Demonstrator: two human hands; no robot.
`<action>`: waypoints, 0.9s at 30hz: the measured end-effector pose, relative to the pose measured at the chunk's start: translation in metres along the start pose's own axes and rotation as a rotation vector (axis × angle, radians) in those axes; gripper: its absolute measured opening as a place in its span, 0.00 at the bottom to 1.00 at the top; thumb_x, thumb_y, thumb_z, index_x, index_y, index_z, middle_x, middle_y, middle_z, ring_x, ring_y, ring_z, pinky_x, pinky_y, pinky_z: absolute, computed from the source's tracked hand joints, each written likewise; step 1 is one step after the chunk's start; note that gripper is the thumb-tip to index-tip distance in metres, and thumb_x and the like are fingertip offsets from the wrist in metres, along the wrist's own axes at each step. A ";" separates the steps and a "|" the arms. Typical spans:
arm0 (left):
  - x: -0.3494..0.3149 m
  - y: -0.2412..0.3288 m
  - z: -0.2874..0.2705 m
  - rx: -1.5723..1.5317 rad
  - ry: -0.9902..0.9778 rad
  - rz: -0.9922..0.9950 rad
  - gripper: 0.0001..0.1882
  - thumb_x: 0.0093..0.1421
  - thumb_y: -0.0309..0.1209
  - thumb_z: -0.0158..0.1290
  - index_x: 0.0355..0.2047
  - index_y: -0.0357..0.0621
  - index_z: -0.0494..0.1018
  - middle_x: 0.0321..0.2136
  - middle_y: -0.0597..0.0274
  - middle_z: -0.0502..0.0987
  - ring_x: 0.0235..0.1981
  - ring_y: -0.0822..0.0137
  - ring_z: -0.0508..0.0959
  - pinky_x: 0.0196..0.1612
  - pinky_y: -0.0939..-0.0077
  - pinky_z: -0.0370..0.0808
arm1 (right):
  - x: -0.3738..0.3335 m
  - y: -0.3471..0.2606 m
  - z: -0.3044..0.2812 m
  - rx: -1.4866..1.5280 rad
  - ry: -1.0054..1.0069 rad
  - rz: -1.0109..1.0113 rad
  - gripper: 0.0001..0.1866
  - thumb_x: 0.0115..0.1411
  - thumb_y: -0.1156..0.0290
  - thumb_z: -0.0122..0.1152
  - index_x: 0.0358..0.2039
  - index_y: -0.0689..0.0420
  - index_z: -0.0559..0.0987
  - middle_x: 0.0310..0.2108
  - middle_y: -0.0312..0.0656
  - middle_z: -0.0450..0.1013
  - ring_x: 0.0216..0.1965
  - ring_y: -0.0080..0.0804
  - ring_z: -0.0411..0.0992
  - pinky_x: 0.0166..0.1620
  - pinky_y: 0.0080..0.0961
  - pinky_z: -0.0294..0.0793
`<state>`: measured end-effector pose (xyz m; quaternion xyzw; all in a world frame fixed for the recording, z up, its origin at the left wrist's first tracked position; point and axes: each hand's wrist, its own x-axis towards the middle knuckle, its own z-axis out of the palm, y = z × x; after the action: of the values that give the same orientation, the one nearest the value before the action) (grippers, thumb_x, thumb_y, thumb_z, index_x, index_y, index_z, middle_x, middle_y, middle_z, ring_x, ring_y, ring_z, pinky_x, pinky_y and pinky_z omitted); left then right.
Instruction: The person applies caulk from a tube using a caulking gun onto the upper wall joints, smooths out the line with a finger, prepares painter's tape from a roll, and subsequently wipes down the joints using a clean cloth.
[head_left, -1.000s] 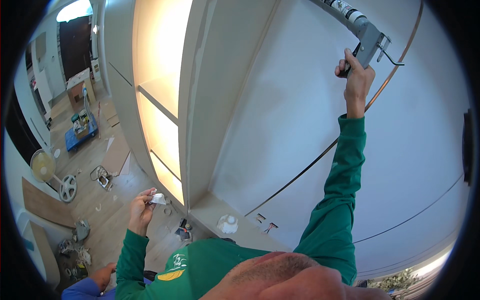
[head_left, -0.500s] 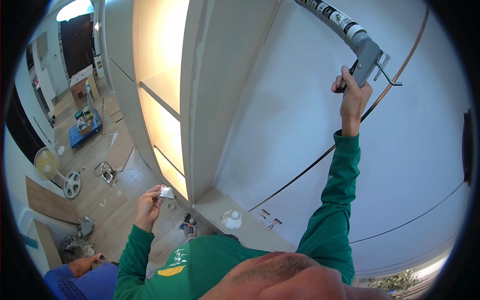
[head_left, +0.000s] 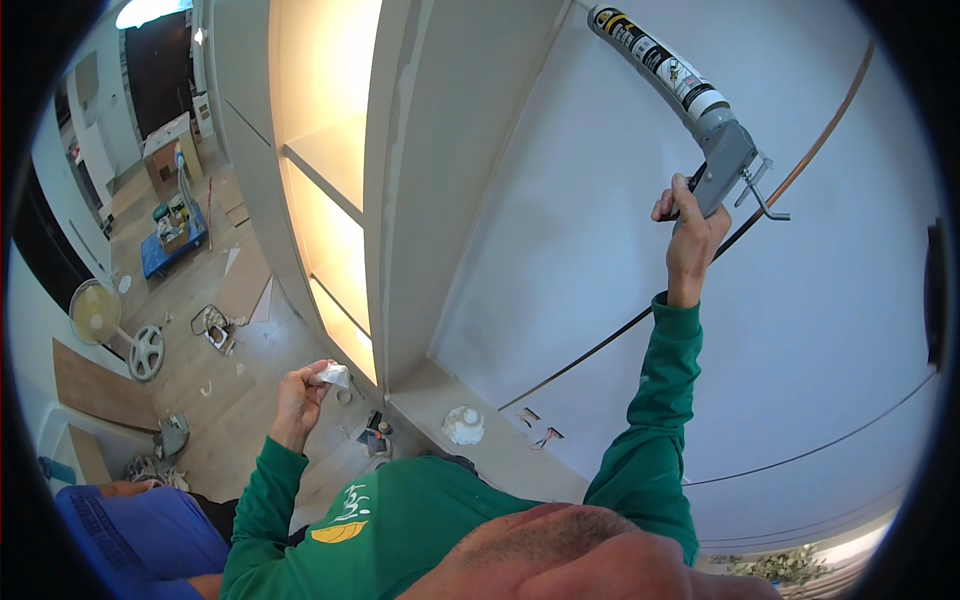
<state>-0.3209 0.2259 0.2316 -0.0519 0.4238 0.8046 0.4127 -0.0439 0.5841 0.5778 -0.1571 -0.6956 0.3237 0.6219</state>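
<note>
My right hand [head_left: 693, 235], raised at the upper right, grips the handle of a grey caulking gun [head_left: 722, 165]. A white, black and yellow sealant cartridge [head_left: 660, 65] sits in the gun, its tip pointing up and left at the seam between the beige cabinet side [head_left: 455, 130] and the pale wall [head_left: 600, 250]. Lower down on the left, my left hand [head_left: 298, 400] pinches a crumpled white tissue [head_left: 334, 375] between thumb and fingers. That hand is in front of the lit shelf unit's [head_left: 325, 180] lower end.
A white roundish item [head_left: 463, 425] rests on the ledge beside the cabinet. Wires stick out of two wall openings [head_left: 540, 432]. On the floor at left are a fan [head_left: 97, 312], a blue trolley [head_left: 172, 250] and board pieces. A person in blue [head_left: 150, 535] is close by at lower left.
My right hand and the caulking gun have come down and slightly left, showing more of the cartridge. My left hand stays nearly in place. The person in blue has shifted, showing more torso.
</note>
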 end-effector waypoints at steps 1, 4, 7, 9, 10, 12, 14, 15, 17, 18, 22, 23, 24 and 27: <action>-0.002 0.000 0.004 0.000 0.005 -0.001 0.22 0.48 0.16 0.42 0.45 0.17 0.69 0.44 0.42 0.76 0.44 0.54 0.78 0.51 0.70 0.78 | -0.002 0.001 -0.001 -0.010 -0.003 -0.005 0.15 0.61 0.67 0.60 0.21 0.62 0.73 0.16 0.38 0.68 0.17 0.25 0.67 0.24 0.22 0.63; -0.007 0.003 0.008 0.035 -0.013 -0.019 0.24 0.47 0.18 0.44 0.47 0.18 0.68 0.45 0.42 0.75 0.48 0.53 0.77 0.56 0.68 0.76 | -0.005 0.001 -0.003 -0.022 -0.003 -0.008 0.14 0.61 0.67 0.60 0.22 0.63 0.74 0.16 0.38 0.69 0.17 0.24 0.67 0.24 0.21 0.64; -0.010 0.010 0.009 0.027 -0.028 -0.024 0.24 0.48 0.18 0.44 0.46 0.17 0.68 0.46 0.42 0.75 0.48 0.53 0.77 0.55 0.69 0.76 | -0.007 -0.004 0.003 -0.018 -0.005 0.002 0.14 0.60 0.68 0.61 0.23 0.64 0.74 0.16 0.37 0.69 0.17 0.24 0.67 0.24 0.21 0.64; -0.013 0.015 0.012 0.033 -0.038 -0.031 0.23 0.48 0.19 0.44 0.46 0.17 0.68 0.46 0.42 0.75 0.48 0.53 0.77 0.55 0.68 0.76 | -0.009 -0.004 0.004 -0.023 -0.016 0.006 0.14 0.60 0.67 0.61 0.23 0.64 0.74 0.16 0.37 0.69 0.17 0.24 0.67 0.24 0.21 0.65; -0.015 0.016 0.014 0.037 -0.044 -0.033 0.23 0.48 0.19 0.44 0.46 0.18 0.68 0.46 0.42 0.75 0.48 0.53 0.77 0.55 0.68 0.76 | -0.010 -0.004 0.003 -0.024 -0.016 0.007 0.14 0.60 0.67 0.61 0.23 0.64 0.74 0.16 0.38 0.69 0.17 0.24 0.67 0.24 0.21 0.65; -0.020 0.020 0.019 0.043 -0.041 -0.039 0.23 0.49 0.19 0.44 0.47 0.18 0.68 0.46 0.42 0.75 0.47 0.53 0.78 0.55 0.68 0.76 | -0.012 -0.003 0.003 -0.028 -0.015 0.008 0.13 0.60 0.68 0.61 0.24 0.64 0.74 0.16 0.38 0.69 0.17 0.24 0.68 0.24 0.21 0.66; -0.022 0.023 0.023 0.052 -0.041 -0.043 0.23 0.49 0.19 0.44 0.47 0.18 0.68 0.46 0.42 0.75 0.48 0.53 0.77 0.55 0.68 0.76 | -0.016 -0.004 0.003 -0.023 -0.016 0.028 0.13 0.60 0.68 0.61 0.25 0.65 0.74 0.16 0.38 0.69 0.18 0.24 0.68 0.24 0.21 0.66; -0.024 0.025 0.025 0.059 -0.039 -0.042 0.23 0.49 0.19 0.44 0.47 0.18 0.68 0.47 0.42 0.75 0.48 0.53 0.77 0.55 0.68 0.76 | -0.016 -0.004 0.003 -0.018 -0.016 0.040 0.13 0.60 0.68 0.61 0.26 0.65 0.74 0.16 0.38 0.69 0.18 0.24 0.68 0.24 0.21 0.67; -0.025 0.028 0.028 0.067 -0.042 -0.039 0.23 0.49 0.19 0.44 0.47 0.18 0.68 0.47 0.41 0.75 0.48 0.53 0.77 0.55 0.68 0.76 | -0.016 -0.005 0.002 -0.012 -0.020 0.053 0.12 0.60 0.68 0.62 0.26 0.65 0.74 0.16 0.39 0.69 0.18 0.24 0.68 0.24 0.21 0.67; -0.025 0.029 0.029 0.068 -0.049 -0.037 0.23 0.49 0.19 0.44 0.47 0.18 0.68 0.47 0.41 0.75 0.48 0.53 0.77 0.55 0.68 0.75 | -0.017 -0.006 0.002 -0.010 -0.022 0.059 0.12 0.59 0.68 0.62 0.27 0.65 0.74 0.16 0.39 0.69 0.18 0.24 0.68 0.24 0.21 0.67; -0.027 0.036 0.033 0.074 -0.053 -0.039 0.24 0.49 0.19 0.45 0.48 0.18 0.68 0.48 0.41 0.75 0.49 0.53 0.76 0.56 0.68 0.75 | -0.024 -0.004 0.002 -0.033 -0.033 0.074 0.12 0.59 0.69 0.62 0.26 0.65 0.74 0.16 0.38 0.70 0.18 0.23 0.68 0.25 0.21 0.66; -0.028 0.038 0.035 0.077 -0.057 -0.047 0.24 0.49 0.19 0.45 0.48 0.18 0.68 0.48 0.41 0.75 0.49 0.54 0.76 0.56 0.68 0.75 | -0.026 -0.005 0.002 -0.040 -0.036 0.081 0.12 0.59 0.69 0.62 0.26 0.64 0.74 0.16 0.38 0.70 0.18 0.23 0.68 0.25 0.21 0.66; -0.027 0.039 0.036 0.079 -0.063 -0.054 0.24 0.49 0.19 0.45 0.48 0.18 0.68 0.48 0.42 0.75 0.49 0.54 0.76 0.56 0.68 0.75 | -0.029 -0.005 0.002 -0.047 -0.039 0.086 0.12 0.59 0.69 0.62 0.26 0.64 0.74 0.16 0.38 0.70 0.18 0.23 0.67 0.25 0.21 0.65; -0.026 0.041 0.042 0.062 -0.064 -0.057 0.23 0.50 0.18 0.43 0.47 0.16 0.67 0.46 0.39 0.74 0.45 0.54 0.78 0.52 0.68 0.77 | -0.036 -0.001 0.001 -0.076 -0.044 0.094 0.12 0.59 0.68 0.62 0.26 0.64 0.74 0.16 0.37 0.70 0.18 0.23 0.67 0.25 0.22 0.64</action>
<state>-0.3220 0.2276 0.2958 -0.0255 0.4336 0.7802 0.4501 -0.0386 0.5612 0.5510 -0.2060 -0.7128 0.3293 0.5840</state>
